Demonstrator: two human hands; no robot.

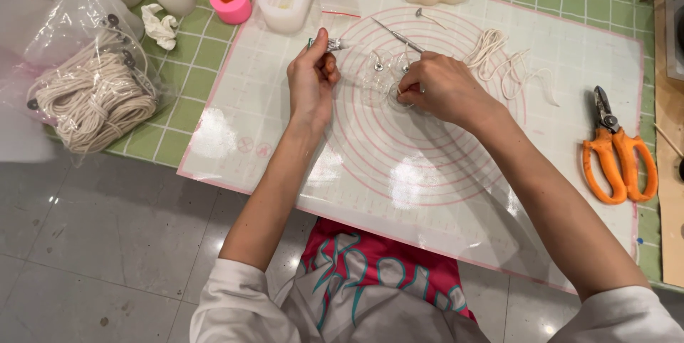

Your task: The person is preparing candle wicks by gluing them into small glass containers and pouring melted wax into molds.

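Covering the green-checked table (pixel 185 94), a translucent ringed mat (pixel 570 86) bears both hands, left hand (pixel 311 79) and right hand (pixel 438 86) pinching small pieces

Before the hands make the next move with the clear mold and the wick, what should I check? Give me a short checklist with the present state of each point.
1. Left hand grips the small metal piece: ok, pinched between the fingers.
2. Right hand is on the clear mold: ok, the fingers press at its edge.
3. Mold lies flat on the white mat: cannot tell, it is transparent and partly covered.
4. Metal pick is within reach: ok, it lies just above the right hand.
5. Loose wick pieces are at hand: ok, beside the right hand.
6. Orange pliers are out of the way: ok, at the right edge.
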